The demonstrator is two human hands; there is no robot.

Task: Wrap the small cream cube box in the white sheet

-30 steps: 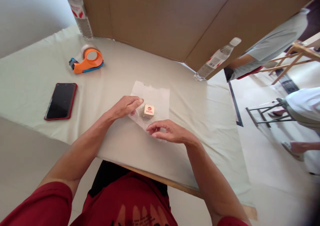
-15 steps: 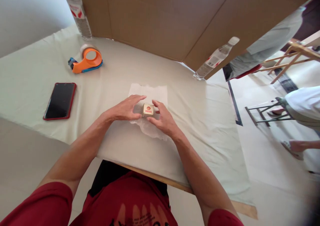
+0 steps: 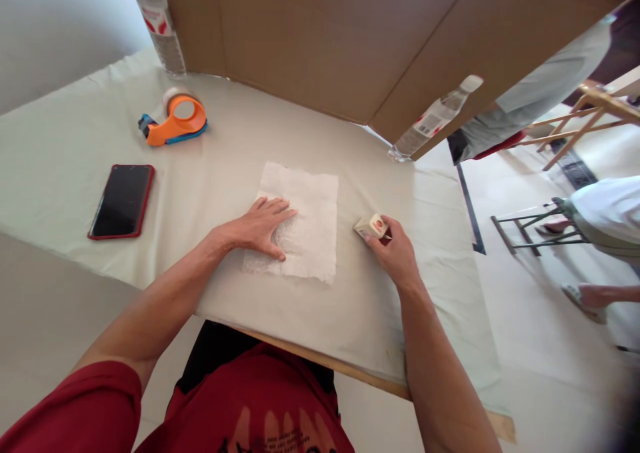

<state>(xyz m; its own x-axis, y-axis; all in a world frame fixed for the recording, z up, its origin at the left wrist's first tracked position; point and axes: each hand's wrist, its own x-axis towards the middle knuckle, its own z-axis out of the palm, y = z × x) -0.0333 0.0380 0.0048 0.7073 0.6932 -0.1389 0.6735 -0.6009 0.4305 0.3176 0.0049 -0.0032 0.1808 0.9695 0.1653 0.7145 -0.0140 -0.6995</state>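
A white sheet of bubble wrap (image 3: 311, 219) lies flat on the cloth-covered table. My left hand (image 3: 263, 227) rests on its left part, palm down, fingers spread. To the right of the sheet, my right hand (image 3: 395, 249) grips a small cream-coloured box (image 3: 373, 226) with a red mark on one face. Thumb and fingers close on the box's right side, and it is tilted. Whether the box touches the table I cannot tell.
An orange tape dispenser (image 3: 177, 121) and a phone with a red edge (image 3: 123, 201) lie at the left. Water bottles stand at the back left (image 3: 161, 29) and right (image 3: 435, 119), against a cardboard panel (image 3: 310, 39). A seated person (image 3: 607, 213) is at the far right.
My right hand has taken hold of the box and carried it right, off the sheet. My left hand has flattened onto the bubble wrap, which now lies smoother.
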